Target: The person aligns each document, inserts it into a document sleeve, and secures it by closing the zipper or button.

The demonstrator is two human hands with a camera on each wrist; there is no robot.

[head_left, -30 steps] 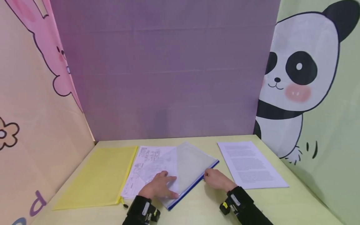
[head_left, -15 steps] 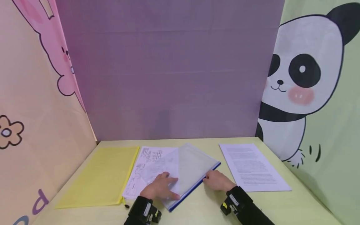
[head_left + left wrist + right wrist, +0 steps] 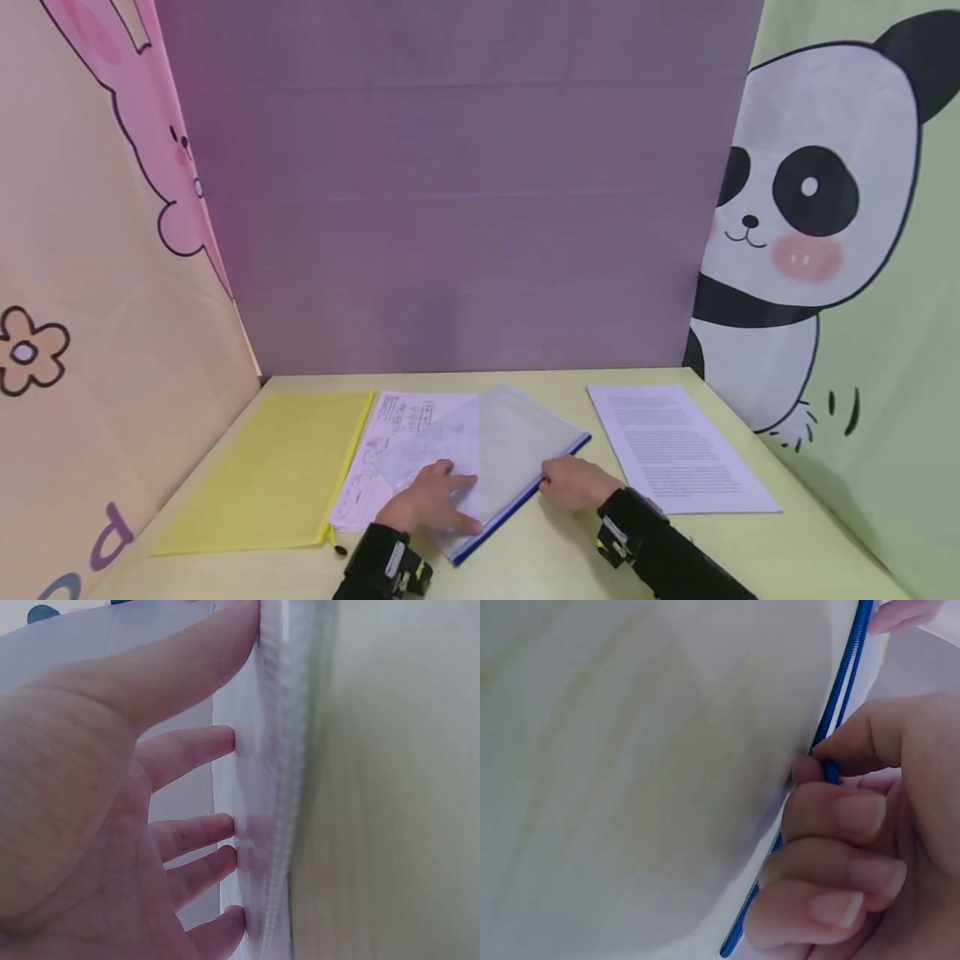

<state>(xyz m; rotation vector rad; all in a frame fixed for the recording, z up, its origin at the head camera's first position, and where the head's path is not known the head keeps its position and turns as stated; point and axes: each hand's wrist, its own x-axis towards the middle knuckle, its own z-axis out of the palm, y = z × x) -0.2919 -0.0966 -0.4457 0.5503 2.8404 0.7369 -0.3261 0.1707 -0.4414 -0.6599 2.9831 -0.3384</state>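
Observation:
A clear zip folder (image 3: 521,429) with a blue zipper (image 3: 510,511) lies tilted at the table's middle, overlapping a sheet with writing and diagrams (image 3: 405,412). My left hand (image 3: 431,498) rests on the folder, fingers spread and thumb near the zippered edge; the left wrist view shows its fingertips (image 3: 225,739) touching the plastic. At that edge, my right hand (image 3: 573,483) pinches the blue zipper pull (image 3: 830,771) between thumb and forefinger, with the other fingers curled. Above the pull in the right wrist view, the zipper's two sides stand slightly apart.
A yellow zip folder (image 3: 262,471) lies flat on the left, its black-tipped pull near the front corner. Printed pages (image 3: 682,450) lie at the right. A purple panel (image 3: 465,208) stands behind the table, with decorated walls on both sides.
My right hand has slid slightly down and left along the folder's zippered edge, its forearm turning a little. The left hand stays put on the folder. The head view has shifted slightly.

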